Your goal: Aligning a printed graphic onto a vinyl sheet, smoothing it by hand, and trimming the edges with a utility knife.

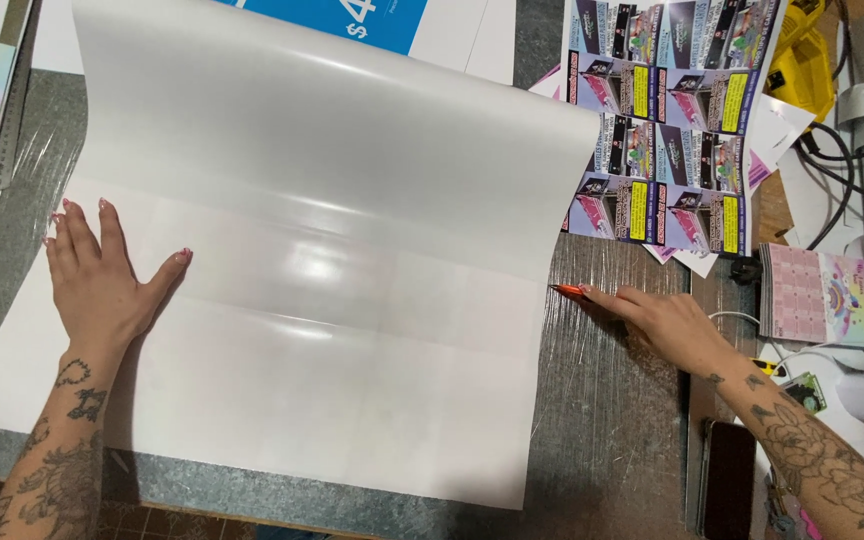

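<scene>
A large glossy white sheet lies on the grey worktop, its far part curling upward. My left hand presses flat on the sheet's left side, fingers spread. My right hand rests on the worktop just past the sheet's right edge and grips a thin orange cutter, whose tip touches that edge.
A printed sheet of colourful flyers lies at the upper right. A metal ruler runs along the left. A stack of pink printed cards, cables, a yellow tool and a dark phone crowd the right.
</scene>
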